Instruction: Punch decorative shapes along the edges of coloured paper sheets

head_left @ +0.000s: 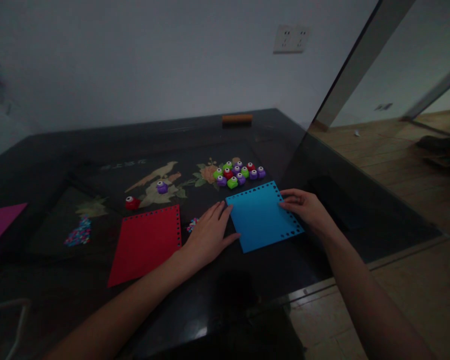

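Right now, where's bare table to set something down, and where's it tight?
Free: the back of the table between the painted inlay and the wooden block, and the near edge below the red sheet. Tight: the cluster of punches above the blue sheet, between left hand and right hand.

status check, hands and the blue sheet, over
Left hand flat, open, at blue sheet's left edge. Right hand open, fingers on its right edge. Sheet lies flat. Punch cluster just behind, red sheet left, both clear.
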